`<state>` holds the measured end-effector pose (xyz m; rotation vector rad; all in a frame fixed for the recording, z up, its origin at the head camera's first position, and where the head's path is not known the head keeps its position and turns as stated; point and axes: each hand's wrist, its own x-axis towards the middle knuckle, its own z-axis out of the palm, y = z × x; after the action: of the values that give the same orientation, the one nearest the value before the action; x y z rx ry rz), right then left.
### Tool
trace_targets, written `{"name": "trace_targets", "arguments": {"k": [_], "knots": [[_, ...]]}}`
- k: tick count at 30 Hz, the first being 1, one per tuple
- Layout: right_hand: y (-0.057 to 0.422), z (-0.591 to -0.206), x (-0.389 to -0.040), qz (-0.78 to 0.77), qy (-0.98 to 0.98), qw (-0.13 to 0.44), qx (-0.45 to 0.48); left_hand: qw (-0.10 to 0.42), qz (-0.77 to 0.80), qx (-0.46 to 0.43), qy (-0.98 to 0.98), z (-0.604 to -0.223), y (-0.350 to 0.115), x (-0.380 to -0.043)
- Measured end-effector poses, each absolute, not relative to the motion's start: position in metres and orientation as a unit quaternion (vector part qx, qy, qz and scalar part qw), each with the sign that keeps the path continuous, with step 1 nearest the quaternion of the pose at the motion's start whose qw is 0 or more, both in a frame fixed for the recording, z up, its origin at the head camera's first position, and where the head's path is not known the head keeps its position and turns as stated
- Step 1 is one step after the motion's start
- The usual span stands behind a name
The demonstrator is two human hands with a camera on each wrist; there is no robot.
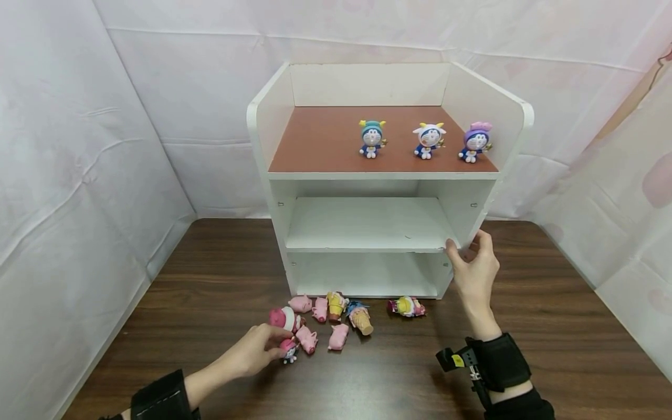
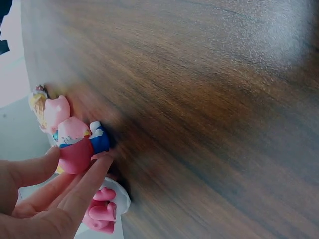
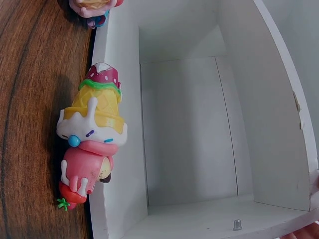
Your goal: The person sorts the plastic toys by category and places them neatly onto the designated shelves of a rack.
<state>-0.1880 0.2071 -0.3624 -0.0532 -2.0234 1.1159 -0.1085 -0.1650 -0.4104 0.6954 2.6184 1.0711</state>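
Well, three figurines (image 1: 429, 140) are standing on top of the white shelf unit (image 1: 367, 224); in front of it, the left hand (image 1: 259, 349) is pinching a pink-and-blue figurine (image 1: 289, 349), while the right hand (image 1: 477, 273) is grasping the unit's right side.

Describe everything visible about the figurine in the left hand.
The figurine has a rounded pink hat, a blue body and white parts, and looks like smooth plastic. In the head view it appears roughly upright, beside a pink pig, pinched by the left hand. Whether it touches the table is unclear.
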Motion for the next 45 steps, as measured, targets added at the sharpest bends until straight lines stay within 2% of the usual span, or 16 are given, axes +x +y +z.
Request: {"name": "trace_targets", "arguments": {"k": [6, 13, 16, 23, 34, 45], "knots": [[0.207, -0.362, -0.188, 0.441, -0.802, 0.403, -0.024, 0.093, 0.353, 0.247, 0.898, -0.405, -0.163, -0.108], [0.207, -0.362, -0.187, 0.445, -0.801, 0.4, -0.023, -0.009, 0.267, 0.229, 0.936, -0.401, -0.15, -0.101], [0.207, -0.362, -0.187, 0.445, -0.801, 0.4, -0.022, -0.036, 0.219, 0.21, 0.952, -0.402, -0.144, -0.098], [0.207, -0.363, -0.187, 0.446, -0.802, 0.397, -0.021, -0.048, 0.156, 0.219, 0.962, -0.409, -0.136, -0.096], [0.207, -0.364, -0.187, 0.453, -0.798, 0.397, -0.025, -0.081, 0.143, 0.228, 0.96, -0.412, -0.133, -0.095], [0.206, -0.363, -0.186, 0.455, -0.796, 0.397, -0.031, -0.134, 0.167, 0.228, 0.95, -0.375, -0.122, -0.1]]}}
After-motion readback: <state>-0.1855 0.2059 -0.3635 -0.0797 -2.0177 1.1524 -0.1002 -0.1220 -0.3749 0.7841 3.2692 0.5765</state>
